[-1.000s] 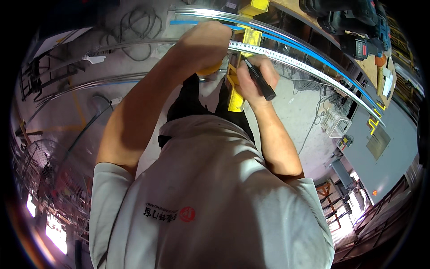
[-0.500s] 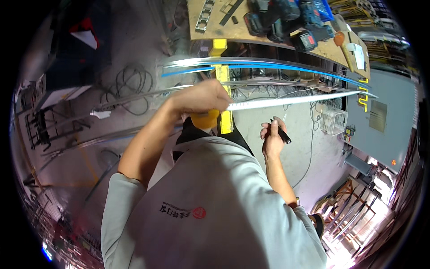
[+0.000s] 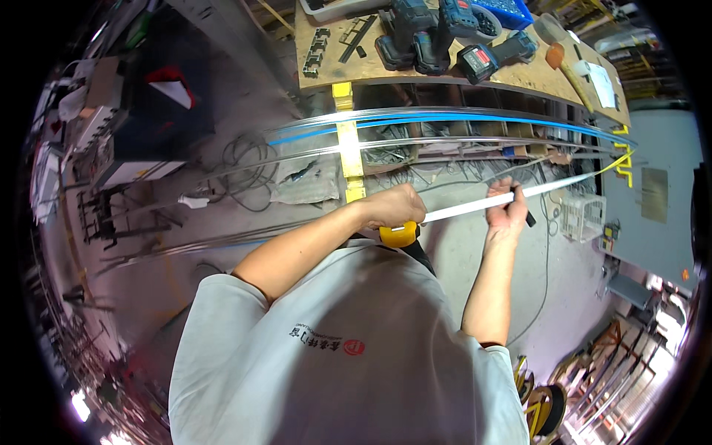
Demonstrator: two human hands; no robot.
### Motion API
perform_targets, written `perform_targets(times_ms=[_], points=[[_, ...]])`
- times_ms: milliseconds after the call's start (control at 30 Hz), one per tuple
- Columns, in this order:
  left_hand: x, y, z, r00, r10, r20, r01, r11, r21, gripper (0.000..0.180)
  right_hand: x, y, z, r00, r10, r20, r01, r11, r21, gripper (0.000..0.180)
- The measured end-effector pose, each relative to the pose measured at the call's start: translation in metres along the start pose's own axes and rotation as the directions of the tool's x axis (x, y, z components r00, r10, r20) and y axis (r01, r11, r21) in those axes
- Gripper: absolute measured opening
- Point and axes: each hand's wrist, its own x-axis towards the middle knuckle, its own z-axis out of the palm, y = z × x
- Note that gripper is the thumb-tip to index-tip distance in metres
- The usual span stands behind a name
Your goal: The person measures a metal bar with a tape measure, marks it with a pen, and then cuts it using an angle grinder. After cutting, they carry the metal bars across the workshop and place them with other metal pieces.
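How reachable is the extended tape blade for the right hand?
Probably yes: the right hand is at the tape blade with nothing visible between, though it holds a black marker.

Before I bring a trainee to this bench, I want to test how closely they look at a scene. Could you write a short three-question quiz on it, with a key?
1. Multiple choice: which hand holds the yellow tape case?
A) left
B) right
C) neither

2. True or false: the blade is fully wound into the case.

3. Fill in: the right hand holds a black ____.

Key:
1. A, the left hand.
2. False; it stretches out toward the right.
3. Pen.
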Motion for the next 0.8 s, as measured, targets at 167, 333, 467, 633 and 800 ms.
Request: perform_targets(times_ms=[167,333,467,633,800], points=[[0.017,0.020,0.044,0.990,-0.137,-0.021,0.135,0.989,-0.058,0.017,0.061,-0.089,-0.033,0.980,0.063,0.186,-0.059,0.998,-0.025,0.027],[0.054,0.025,0.109,0.994,-0.047,-0.095,0.025,0.974,-0.223,0.019,0.040,-0.107,-0.033,0.922,0.043,0.384,0.043,0.976,-0.213,0.015],[0.061,0.055,0.131,0.992,-0.097,-0.075,0.074,0.962,-0.264,0.022,-0.018,-0.103,-0.020,0.902,0.118,0.415,-0.014,0.969,-0.245,0.019],[0.068,0.044,0.142,0.986,-0.115,-0.122,0.074,0.950,-0.303,0.023,0.012,-0.105,-0.028,0.868,0.166,0.468,-0.084,0.978,-0.191,0.024],[0.072,0.043,0.140,0.978,-0.129,-0.165,0.100,0.979,-0.175,0.025,0.055,-0.120,-0.045,0.845,0.262,0.466,-0.234,0.965,-0.117,0.026]])
